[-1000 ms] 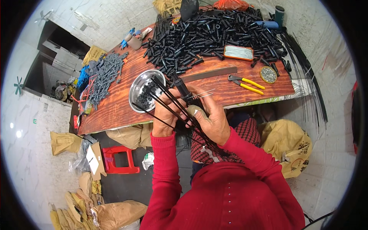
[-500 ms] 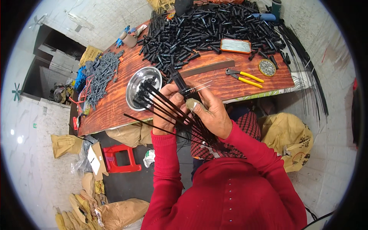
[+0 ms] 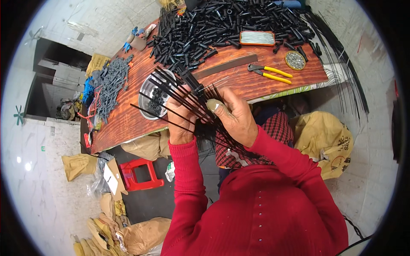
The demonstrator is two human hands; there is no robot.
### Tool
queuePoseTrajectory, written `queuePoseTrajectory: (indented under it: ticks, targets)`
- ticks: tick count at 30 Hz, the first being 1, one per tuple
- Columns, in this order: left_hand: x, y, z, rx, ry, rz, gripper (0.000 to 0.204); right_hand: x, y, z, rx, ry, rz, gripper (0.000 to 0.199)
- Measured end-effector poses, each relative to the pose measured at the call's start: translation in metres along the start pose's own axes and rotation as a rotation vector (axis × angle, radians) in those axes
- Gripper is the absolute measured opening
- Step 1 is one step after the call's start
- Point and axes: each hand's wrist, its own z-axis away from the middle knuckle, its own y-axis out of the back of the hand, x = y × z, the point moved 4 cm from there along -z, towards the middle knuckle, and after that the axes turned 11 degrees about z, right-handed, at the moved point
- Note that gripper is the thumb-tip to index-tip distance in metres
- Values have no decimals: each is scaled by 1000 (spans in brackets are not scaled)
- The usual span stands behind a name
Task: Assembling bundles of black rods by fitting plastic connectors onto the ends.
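My left hand (image 3: pixel 181 121) is closed round a black plastic tubular piece (image 3: pixel 187 78), which points up and away to the left. A spray of thin black rods (image 3: pixel 164 90) fans across my left hand and runs down under my right palm. My right hand (image 3: pixel 237 117), its thumb wrapped in a tan cover (image 3: pixel 218 108), is closed on these rods at the near end of the piece. Thin silvery pins (image 3: pixel 218 82) stick out by its fingers. Behind my left hand stands a steel bowl (image 3: pixel 143 92) with small black parts. My fingers partly hide where rods and piece meet.
A big heap of black tubular parts (image 3: pixel 230 25) covers the table's far side. Nearer lie a flat bar (image 3: pixel 226 65), yellow-handled pliers (image 3: pixel 275 76), a tray of pins (image 3: pixel 257 38) and a round tin (image 3: pixel 295 60). Grey parts (image 3: pixel 112 87) pile up at the left; a red stool (image 3: pixel 143 184) stands below.
My view has shifted slightly. The rods now fan higher, across my left hand and in front of the bowl. Both hands stay closed around the piece and rods.
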Motion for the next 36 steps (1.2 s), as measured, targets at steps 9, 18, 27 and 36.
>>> queuePoseTrajectory:
  ticks: [9,18,27,36]
  targets:
    - [-2,3,-6,-188,-13,89,29,-15,12,-6,-59,-78,168,24]
    - [-5,8,-6,-212,-99,75,30,-14,14,-9,-122,-131,53,22]
    - [1,29,-16,-523,-82,-47,32,-6,9,-5,-202,-208,20,22]
    - [-8,30,-7,-142,-19,277,38,-27,10,0,56,-30,343,19]
